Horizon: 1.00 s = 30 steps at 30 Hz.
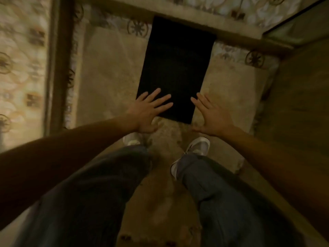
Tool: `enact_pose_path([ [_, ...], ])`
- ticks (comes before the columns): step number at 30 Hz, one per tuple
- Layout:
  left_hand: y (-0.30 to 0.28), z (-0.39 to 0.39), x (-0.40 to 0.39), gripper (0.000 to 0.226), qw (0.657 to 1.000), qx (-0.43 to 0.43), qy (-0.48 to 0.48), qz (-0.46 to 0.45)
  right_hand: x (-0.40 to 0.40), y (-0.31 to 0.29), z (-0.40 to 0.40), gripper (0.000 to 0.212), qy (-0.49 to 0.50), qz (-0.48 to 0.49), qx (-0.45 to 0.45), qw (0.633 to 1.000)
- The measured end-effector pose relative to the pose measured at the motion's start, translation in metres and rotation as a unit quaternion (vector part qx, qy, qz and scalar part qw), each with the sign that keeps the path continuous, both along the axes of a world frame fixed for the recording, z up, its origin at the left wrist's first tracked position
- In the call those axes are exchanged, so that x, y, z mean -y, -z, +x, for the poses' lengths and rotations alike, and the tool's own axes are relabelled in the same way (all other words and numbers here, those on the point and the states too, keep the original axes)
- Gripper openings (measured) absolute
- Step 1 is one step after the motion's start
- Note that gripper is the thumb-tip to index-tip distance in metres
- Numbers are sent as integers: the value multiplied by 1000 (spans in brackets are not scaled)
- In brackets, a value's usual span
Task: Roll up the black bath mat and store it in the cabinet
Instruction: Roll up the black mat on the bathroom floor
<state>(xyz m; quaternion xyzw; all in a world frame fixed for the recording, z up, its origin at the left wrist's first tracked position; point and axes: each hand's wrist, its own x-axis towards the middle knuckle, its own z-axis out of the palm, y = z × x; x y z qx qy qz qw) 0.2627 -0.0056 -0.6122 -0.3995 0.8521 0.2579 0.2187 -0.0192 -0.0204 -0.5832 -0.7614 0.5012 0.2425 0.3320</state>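
The black bath mat [176, 68] lies flat and unrolled on the tiled floor, its far end against a raised sill. My left hand [149, 111] hovers over the mat's near left corner, fingers spread, holding nothing. My right hand [211, 116] is spread open over the near right corner, partly over the bare floor. Whether either hand touches the mat I cannot tell. No cabinet is clearly in view.
My two feet in light shoes [197, 145] stand just before the mat's near edge. A dark wooden frame [58, 65] runs along the left beside a patterned wall. A raised sill [178, 15] crosses the top, and a brown panel [302, 97] stands at right.
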Motion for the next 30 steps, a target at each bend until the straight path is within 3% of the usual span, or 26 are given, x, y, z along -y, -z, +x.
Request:
enact_pose_path([
  [6, 124, 2, 25, 87, 992, 36, 113, -51, -3, 139, 1, 107, -113, -30, 23, 993],
  [11, 187, 7, 10, 81, 990, 11, 142, -8, -23, 211, 3, 79, -151, -40, 73, 985],
  [14, 209, 13, -6, 58, 988, -39, 141, -51, -31, 239, -7, 60, -150, -36, 114, 981],
  [19, 222, 12, -13, 44, 978, -110, 118, -133, -28, 258, -17, 38, -173, -114, 201, 958],
  [25, 210, 19, -22, 28, 983, -60, 81, -151, -39, 248, -24, 33, -113, -175, 220, 953],
  [30, 208, 7, -21, 31, 987, -68, 0, -142, -54, 240, -31, 34, -36, -200, 224, 953],
])
